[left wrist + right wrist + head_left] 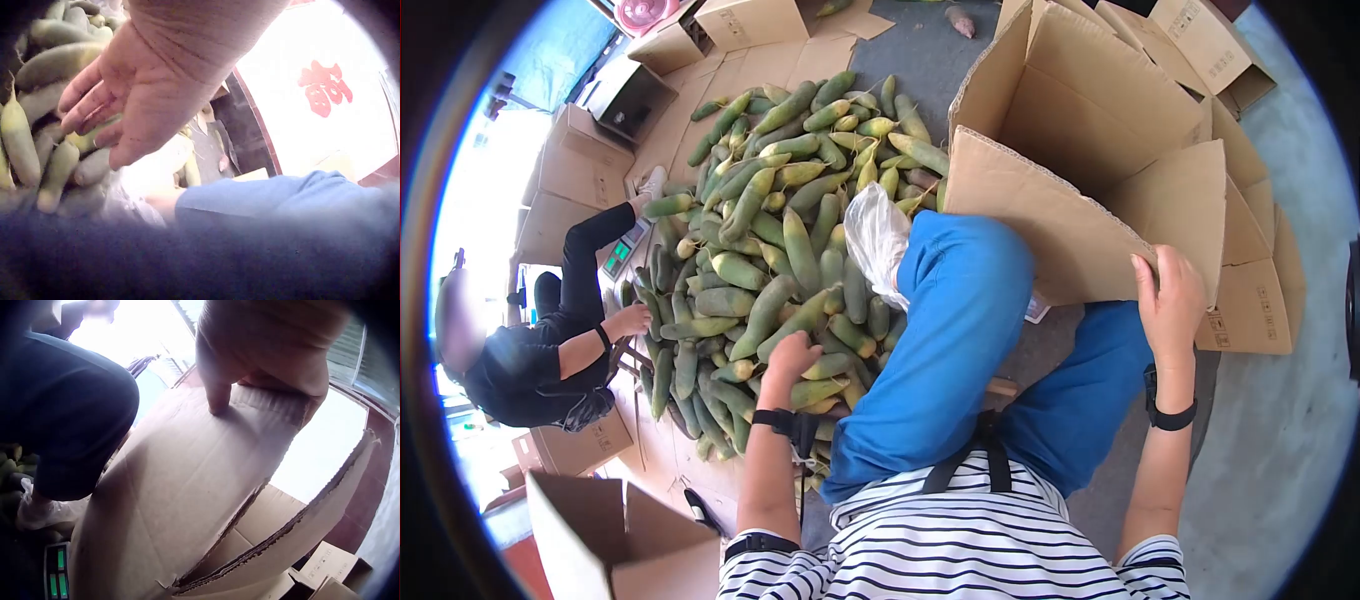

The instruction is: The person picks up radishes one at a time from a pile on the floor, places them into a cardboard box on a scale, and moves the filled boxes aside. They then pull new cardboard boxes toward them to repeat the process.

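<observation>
A large heap of green radishes [750,210] covers the floor on the left. My left hand [788,356] is over the near right part of this heap. In the left wrist view its fingers [81,103] are loosely extended with nothing between them, overlapping the radishes [59,62] behind. My right hand [1175,300] grips the upper edge of an open cardboard box [1050,215] beside my right knee. The right wrist view has the thumb [219,400] on the outer face of the box flap [181,469], the other fingers partly hidden over its edge.
Clear plastic wraps my foot [874,235] at the heap's edge. A scale [57,575] with a green display is beside the box. Another person [530,360] sits at the left, one hand at the heap, near a second scale [620,252]. More cardboard boxes [1250,310] stand around.
</observation>
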A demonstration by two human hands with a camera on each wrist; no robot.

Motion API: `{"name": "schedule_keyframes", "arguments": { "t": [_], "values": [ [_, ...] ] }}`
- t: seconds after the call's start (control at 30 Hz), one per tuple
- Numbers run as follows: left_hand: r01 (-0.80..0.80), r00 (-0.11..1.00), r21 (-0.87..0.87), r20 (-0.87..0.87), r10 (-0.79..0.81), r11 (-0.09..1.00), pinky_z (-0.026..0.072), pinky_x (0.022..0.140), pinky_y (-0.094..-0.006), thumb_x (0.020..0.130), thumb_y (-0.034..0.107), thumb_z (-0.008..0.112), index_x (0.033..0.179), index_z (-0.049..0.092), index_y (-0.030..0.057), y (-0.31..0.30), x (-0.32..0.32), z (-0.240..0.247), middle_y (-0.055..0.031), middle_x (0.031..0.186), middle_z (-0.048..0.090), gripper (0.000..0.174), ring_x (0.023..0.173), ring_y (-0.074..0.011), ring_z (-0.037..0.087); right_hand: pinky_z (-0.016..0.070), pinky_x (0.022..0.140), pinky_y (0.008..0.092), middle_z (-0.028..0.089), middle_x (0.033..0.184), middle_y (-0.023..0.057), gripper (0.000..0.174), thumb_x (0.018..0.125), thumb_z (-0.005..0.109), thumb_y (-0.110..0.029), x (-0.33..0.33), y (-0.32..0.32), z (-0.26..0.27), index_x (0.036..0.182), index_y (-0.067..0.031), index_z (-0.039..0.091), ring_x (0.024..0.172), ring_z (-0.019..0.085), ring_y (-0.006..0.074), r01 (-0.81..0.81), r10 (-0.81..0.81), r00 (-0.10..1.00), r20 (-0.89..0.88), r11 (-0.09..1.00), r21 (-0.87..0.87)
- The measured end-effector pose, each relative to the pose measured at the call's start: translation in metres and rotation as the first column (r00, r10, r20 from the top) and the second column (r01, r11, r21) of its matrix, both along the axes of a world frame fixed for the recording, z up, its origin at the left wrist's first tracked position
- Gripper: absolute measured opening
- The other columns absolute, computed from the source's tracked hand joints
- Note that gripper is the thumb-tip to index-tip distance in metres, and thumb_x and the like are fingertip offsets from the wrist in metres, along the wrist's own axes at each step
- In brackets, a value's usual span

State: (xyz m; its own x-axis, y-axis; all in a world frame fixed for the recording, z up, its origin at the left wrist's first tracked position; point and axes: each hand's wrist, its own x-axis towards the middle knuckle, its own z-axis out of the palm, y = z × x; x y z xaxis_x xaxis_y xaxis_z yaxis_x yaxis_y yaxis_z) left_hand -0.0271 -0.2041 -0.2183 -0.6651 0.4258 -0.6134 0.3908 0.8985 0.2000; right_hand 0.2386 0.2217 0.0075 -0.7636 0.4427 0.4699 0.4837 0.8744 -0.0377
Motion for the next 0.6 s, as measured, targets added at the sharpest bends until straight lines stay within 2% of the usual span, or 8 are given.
{"name": "schedule_keyframes", "arguments": {
  "t": [0.17, 0.23, 0.33, 0.37, 0.4, 0.47, 0.53, 0.6],
  "values": [
    [-0.146, 0.964, 0.000, -0.223, 0.142, 0.989, 0.0492, 0.082, -0.0467, 0.076, 0.029, 0.067, 0.101, 0.060, 0.0023, -0.036, -0.008, -0.020, -0.0220, 0.105, 0.062, 0.037, 0.098, -0.0385, 0.060, 0.0445, 0.063, 0.0394, 0.060, 0.077, 0.0105, 0.018, 0.088, 0.064, -0.021, 0.000, 0.001, -0.002, 0.088, -0.0044, 0.057, 0.072, 0.058, 0.0297, 0.020, -0.019, 1.000, 0.022, 0.999, -0.027],
    [-0.145, 0.958, -0.085, -0.263, 0.119, 0.986, 0.0487, 0.087, -0.0454, 0.074, 0.026, 0.068, 0.113, 0.055, 0.0034, -0.039, -0.007, -0.030, -0.0205, 0.114, 0.057, 0.046, 0.107, -0.0395, 0.056, 0.0443, 0.063, 0.0396, 0.060, 0.077, 0.0109, 0.018, 0.088, 0.064, -0.021, 0.000, 0.002, -0.003, 0.088, -0.0042, 0.057, 0.072, 0.058, 0.0299, 0.011, -0.010, 1.000, 0.020, 1.000, -0.029],
    [-0.094, 0.951, -0.089, -0.304, 0.063, 0.992, 0.0492, 0.087, -0.0443, 0.071, 0.028, 0.073, 0.112, 0.053, 0.0041, -0.040, 0.006, -0.043, -0.0177, 0.114, 0.055, 0.052, 0.109, -0.0360, 0.054, 0.0440, 0.062, 0.0394, 0.060, 0.077, 0.0110, 0.018, 0.088, 0.063, -0.021, 0.000, 0.002, -0.002, 0.088, -0.0040, 0.057, 0.071, 0.057, 0.0299, 0.002, -0.002, 0.999, 0.032, 1.000, -0.016],
    [-0.146, 0.962, -0.104, -0.248, 0.116, 0.984, 0.0498, 0.086, -0.0443, 0.069, 0.034, 0.076, 0.114, 0.049, 0.0007, -0.044, 0.007, -0.058, -0.0204, 0.111, 0.058, 0.062, 0.107, -0.0373, 0.056, 0.0439, 0.062, 0.0393, 0.060, 0.077, 0.0111, 0.018, 0.088, 0.063, -0.021, -0.001, 0.002, -0.001, 0.088, -0.0039, 0.057, 0.071, 0.057, 0.0299, 0.005, -0.004, 0.999, 0.037, 1.000, -0.018],
    [-0.146, 0.963, -0.103, -0.243, 0.118, 0.984, 0.0498, 0.086, -0.0443, 0.069, 0.034, 0.076, 0.114, 0.049, 0.0007, -0.052, 0.007, -0.074, -0.0204, 0.111, 0.058, 0.062, 0.107, -0.0373, 0.056, 0.0437, 0.062, 0.0392, 0.060, 0.077, 0.0111, 0.018, 0.088, 0.063, -0.021, -0.001, 0.001, -0.001, 0.088, -0.0037, 0.057, 0.071, 0.057, 0.0299, 0.006, -0.006, 0.999, 0.040, 1.000, -0.021],
    [-0.291, 0.957, 0.036, 0.011, 0.291, 0.956, 0.0500, 0.085, -0.0446, 0.067, 0.042, 0.077, 0.114, 0.047, -0.0041, -0.068, 0.008, -0.098, -0.0241, 0.107, 0.061, 0.073, 0.103, -0.0387, 0.059, 0.0437, 0.062, 0.0392, 0.060, 0.077, 0.0110, 0.018, 0.088, 0.063, -0.021, -0.002, 0.001, 0.000, 0.088, -0.0038, 0.057, 0.071, 0.057, 0.0298, 0.003, -0.003, 0.999, 0.042, 1.000, -0.017],
    [-0.262, 0.964, 0.031, -0.045, 0.263, 0.965, 0.0497, 0.084, -0.0444, 0.066, 0.046, 0.078, 0.110, 0.048, -0.0076, -0.061, 0.013, -0.093, -0.0274, 0.103, 0.063, 0.075, 0.099, -0.0399, 0.061, 0.0437, 0.062, 0.0391, 0.060, 0.077, 0.0109, 0.018, 0.088, 0.063, -0.021, -0.003, 0.002, 0.002, 0.088, -0.0038, 0.057, 0.071, 0.057, 0.0297, 0.011, -0.011, 0.999, 0.042, 1.000, -0.011],
    [-0.353, 0.935, 0.096, 0.000, 0.355, 0.931, 0.0498, 0.083, -0.0453, 0.065, 0.045, 0.078, 0.103, 0.053, -0.0069, -0.056, 0.017, -0.085, -0.0281, 0.101, 0.064, 0.069, 0.097, -0.0420, 0.061, 0.0437, 0.062, 0.0389, 0.059, 0.076, 0.0105, 0.018, 0.088, 0.064, -0.020, -0.004, 0.000, 0.003, 0.087, -0.0039, 0.057, 0.071, 0.057, 0.0295, 0.017, -0.016, 0.999, 0.036, 1.000, -0.015]
  ]
}}
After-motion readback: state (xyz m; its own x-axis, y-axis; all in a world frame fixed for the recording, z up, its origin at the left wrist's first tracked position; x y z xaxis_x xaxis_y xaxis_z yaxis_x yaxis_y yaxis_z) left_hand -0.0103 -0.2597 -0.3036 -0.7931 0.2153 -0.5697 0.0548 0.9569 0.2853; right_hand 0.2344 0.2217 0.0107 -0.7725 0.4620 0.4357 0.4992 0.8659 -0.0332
